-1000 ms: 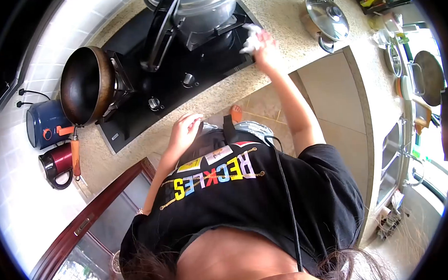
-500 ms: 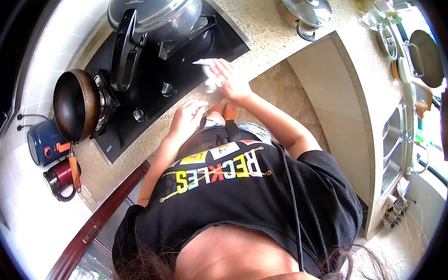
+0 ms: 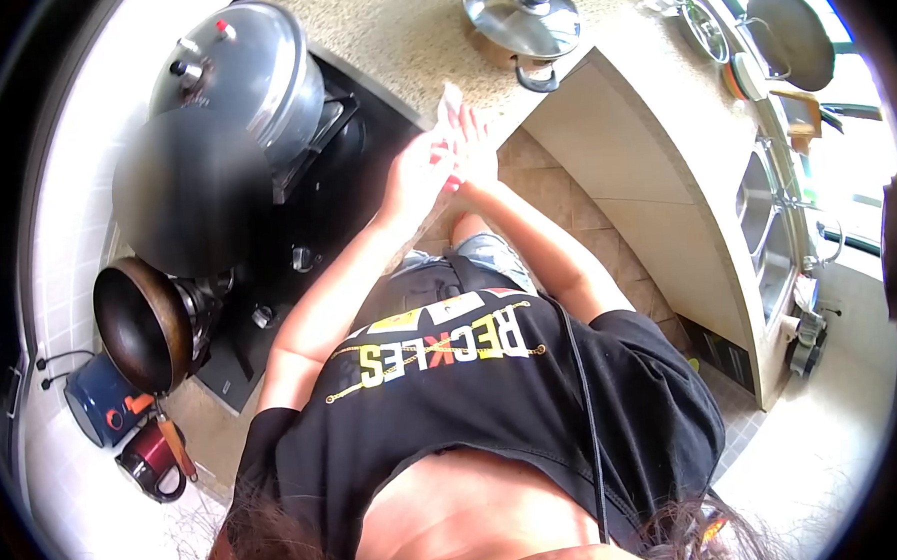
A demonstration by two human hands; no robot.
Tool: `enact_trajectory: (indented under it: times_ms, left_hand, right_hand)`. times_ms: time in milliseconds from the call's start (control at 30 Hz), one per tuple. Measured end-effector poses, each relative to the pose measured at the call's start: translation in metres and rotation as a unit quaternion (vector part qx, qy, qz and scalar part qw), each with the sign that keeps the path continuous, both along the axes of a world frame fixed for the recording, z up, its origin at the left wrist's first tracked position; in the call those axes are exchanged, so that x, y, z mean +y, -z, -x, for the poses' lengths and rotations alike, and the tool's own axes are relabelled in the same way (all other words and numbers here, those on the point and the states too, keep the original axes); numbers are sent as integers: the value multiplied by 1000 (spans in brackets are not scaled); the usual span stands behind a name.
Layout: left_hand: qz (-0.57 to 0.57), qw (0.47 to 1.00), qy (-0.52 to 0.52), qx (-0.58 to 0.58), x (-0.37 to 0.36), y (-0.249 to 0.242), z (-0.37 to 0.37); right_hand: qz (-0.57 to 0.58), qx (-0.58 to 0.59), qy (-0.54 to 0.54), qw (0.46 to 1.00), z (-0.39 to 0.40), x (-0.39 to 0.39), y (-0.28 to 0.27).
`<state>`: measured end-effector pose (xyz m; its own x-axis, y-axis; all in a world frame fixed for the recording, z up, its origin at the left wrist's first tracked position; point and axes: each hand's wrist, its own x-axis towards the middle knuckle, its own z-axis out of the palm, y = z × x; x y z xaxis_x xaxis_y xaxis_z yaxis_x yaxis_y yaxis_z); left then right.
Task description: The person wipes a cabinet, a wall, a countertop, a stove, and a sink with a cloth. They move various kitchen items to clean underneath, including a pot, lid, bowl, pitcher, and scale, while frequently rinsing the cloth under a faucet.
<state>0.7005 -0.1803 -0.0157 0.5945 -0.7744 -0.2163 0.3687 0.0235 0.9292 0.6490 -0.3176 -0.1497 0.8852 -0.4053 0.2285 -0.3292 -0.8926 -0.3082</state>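
My left hand (image 3: 416, 179) is closed around part of a crumpled white tissue (image 3: 450, 102), its fingers pressed against my right palm. The tissue sticks up above the fingers. Alongside it, my right hand (image 3: 477, 159) has its fingers stretched out, and they touch the tissue and my left hand. Both hands are over the counter's front edge, beside the black stove (image 3: 362, 144).
A pressure cooker (image 3: 285, 82) and a dark wok (image 3: 140, 328) stand on the stove, with a blurred dark patch between them. A lidded pot (image 3: 522, 22) sits on the counter (image 3: 387, 22). A blue appliance (image 3: 103, 400) and red mug (image 3: 148, 458) are at left.
The hands, apart before, have come together, my left hand reaching up to the tissue at my right hand. The view has shifted, and a blurred dark patch now covers part of the cooker.
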Motion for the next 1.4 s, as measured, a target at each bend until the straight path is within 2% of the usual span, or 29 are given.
enact_trajectory:
  times_ms: [33, 67, 133, 167, 200, 233, 267, 333, 367, 433, 467, 533, 567, 700, 767, 800, 833, 867, 933, 967, 1000, 1067, 1100, 1133, 1200, 1267, 1300, 1367, 1400]
  left_hand:
    - [-12, 999, -31, -33, -24, 5, -7]
    - [-9, 999, -29, -34, -48, 9, -10]
    - [-40, 968, -102, 225, -96, -7, -17]
    - [67, 977, -56, 192, -116, 48, -22]
    - [82, 938, -183, 284, -142, 44, -7]
    - [45, 921, -142, 359, -163, 49, -20]
    - [5, 896, -101, 433, -181, 55, -31]
    - [40, 887, -70, 455, -203, 70, -32]
    - [40, 865, -97, 491, -210, 74, -31]
    - [-3, 862, -146, 485, -217, 65, -26]
    - [-30, 852, -174, 492, -219, 67, -28]
    - [-18, 900, -133, 414, -210, 69, -31]
    - [-58, 908, -140, 391, -211, 72, -36]
    - [-2, 954, -123, 275, -207, 51, -36]
    - [-15, 959, -116, 259, -204, 38, -35]
    - [-26, 964, -103, 245, -203, 30, -33]
    - [-53, 987, -74, 133, -205, 16, -28]
    - [-56, 987, -74, 134, -203, 10, -28]
    - [51, 949, -134, 281, -193, 1, -30]
    - [35, 954, -156, 254, -191, -13, -29]
    - [-72, 994, -61, -52, -181, -21, -29]
    - [59, 967, -171, 181, -172, -23, -33]
    - [43, 967, -186, 167, -167, -30, -31]
    - [44, 967, -187, 168, -161, -30, -28]
    - [18, 958, -225, 175, -149, -29, -24]
    - [7, 944, -266, 193, -140, -24, -13]
    - [5, 941, -271, 202, -134, -19, -9]
    - [-6, 933, -283, 222, -122, -6, 0]
    - [-8, 930, -288, 228, -112, 5, 6]
  right_hand:
    - [27, 47, -18, 998, 5, 4, -24]
    - [35, -8, -7, 999, 2, 0, 0]
    - [-102, 276, -58, 954, 1, -13, -45]
    - [-91, 163, -75, 980, 6, -18, -20]
    - [-79, 47, -93, 991, 10, -25, 2]
    - [-110, -9, -127, 986, 12, -34, 1]
    - [-112, -9, -132, 985, 15, -41, 2]
    - [-7, -29, -253, 967, 15, -57, 3]
    - [-9, -31, -259, 965, 16, -72, 1]
    - [-60, -31, -375, 924, 17, -91, -12]
    - [-65, -36, -379, 922, 13, -97, 1]
    - [-36, -35, -420, 906, 11, -104, 32]
    - [-83, 49, -425, 900, 13, -110, 36]
    - [-78, -18, -461, 884, 0, -141, 4]
    - [-81, 69, -479, 871, -8, -151, -13]
    - [-92, 196, -462, 860, -13, -171, -65]
    - [-95, 185, -461, 863, -13, -179, -57]
    - [-95, 174, -457, 867, -18, -188, -45]
    - [-8, 106, -450, 887, -26, -214, -20]
    - [9, 70, -397, 915, -35, -228, -13]
    - [25, 34, -343, 938, -45, -246, -8]
    - [-69, 101, -232, 965, -66, -301, -12]
    - [-177, 162, -81, 967, -72, -327, -43]
    - [-267, 131, -16, 955, -70, -359, -65]
    - [-49, 98, 15, 994, -70, -420, -22]
    - [163, -66, 60, 983, -69, -468, 30]
    - [165, -70, 58, 982, -70, -455, 17]
    - [-48, 20, 11, 999, -69, -409, -21]
    - [20, -37, -76, 996, -73, -391, 7]
